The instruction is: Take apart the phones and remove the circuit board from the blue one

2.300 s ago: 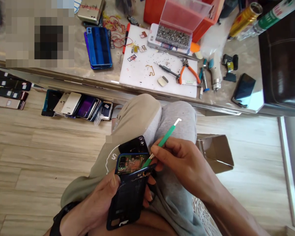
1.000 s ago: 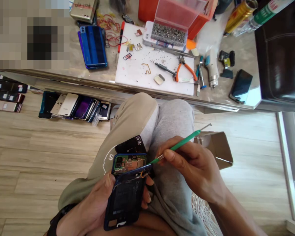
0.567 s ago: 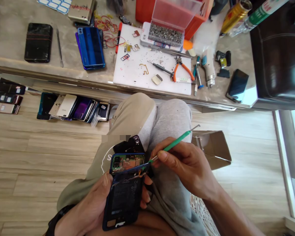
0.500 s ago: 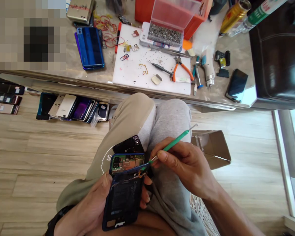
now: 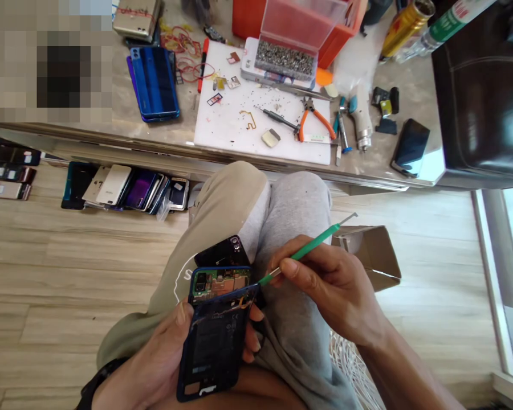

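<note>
My left hand (image 5: 171, 336) is wrapped around an opened smartphone (image 5: 216, 347), thumb on its left edge and fingertips showing at the right. The phone's green circuit board and camera are bare at the top, with the dark battery below. A thin blue-edged strip stands tilted across the phone between the two. Between thumb and fingers, my right hand (image 5: 320, 285) pinches a green pry tool (image 5: 315, 242) with a hooked metal end pointing up right. Its lower green tip is at the strip's right end. Behind the phone, a dark back cover (image 5: 224, 250) lies on my lap.
On the table, a white mat (image 5: 226, 131) carries orange-handled cutters (image 5: 316, 122), a screwdriver (image 5: 277, 118) and an open box of screws (image 5: 286, 60). Blue phones (image 5: 156, 82) lie left, a small electric screwdriver (image 5: 359, 117) right. Several phones (image 5: 141, 188) and a cardboard box (image 5: 376, 256) are below.
My right hand and the pry tool have shifted slightly right, and the tool's lower tip has come out from behind the strip to its right end. The phone stays nearly still.
</note>
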`<state>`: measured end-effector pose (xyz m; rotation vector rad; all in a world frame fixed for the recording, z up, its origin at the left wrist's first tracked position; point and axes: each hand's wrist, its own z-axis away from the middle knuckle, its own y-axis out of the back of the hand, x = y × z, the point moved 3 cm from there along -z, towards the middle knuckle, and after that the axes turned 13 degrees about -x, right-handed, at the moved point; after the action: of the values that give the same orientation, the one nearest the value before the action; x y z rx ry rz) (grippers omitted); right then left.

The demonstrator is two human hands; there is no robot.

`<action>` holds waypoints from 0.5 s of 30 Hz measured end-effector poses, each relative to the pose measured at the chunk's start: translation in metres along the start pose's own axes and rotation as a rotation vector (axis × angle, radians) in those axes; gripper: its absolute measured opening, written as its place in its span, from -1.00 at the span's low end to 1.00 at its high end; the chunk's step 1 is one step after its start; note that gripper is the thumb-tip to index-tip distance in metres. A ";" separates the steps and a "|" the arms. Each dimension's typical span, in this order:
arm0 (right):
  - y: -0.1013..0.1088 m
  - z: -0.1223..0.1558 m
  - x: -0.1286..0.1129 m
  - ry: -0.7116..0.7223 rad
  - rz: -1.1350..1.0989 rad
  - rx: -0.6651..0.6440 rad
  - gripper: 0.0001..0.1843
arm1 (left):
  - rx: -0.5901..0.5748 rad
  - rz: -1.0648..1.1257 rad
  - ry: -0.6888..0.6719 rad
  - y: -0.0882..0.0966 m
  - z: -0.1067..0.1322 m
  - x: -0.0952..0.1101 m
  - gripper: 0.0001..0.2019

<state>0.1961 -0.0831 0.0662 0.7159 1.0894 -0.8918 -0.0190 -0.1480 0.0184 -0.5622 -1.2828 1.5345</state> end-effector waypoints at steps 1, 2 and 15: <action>0.000 0.000 0.000 0.005 0.002 0.000 -0.80 | -0.001 -0.009 0.001 0.000 0.000 0.000 -0.11; -0.001 0.000 0.000 0.010 0.000 0.006 -0.80 | -0.004 -0.015 0.005 0.000 0.000 0.000 -0.12; 0.005 0.010 0.009 0.026 -0.022 0.216 -0.84 | -0.003 0.028 -0.009 0.001 0.001 -0.001 -0.16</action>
<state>0.2061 -0.0914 0.0607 0.8970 1.0352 -1.0316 -0.0197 -0.1495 0.0176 -0.5779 -1.2892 1.5595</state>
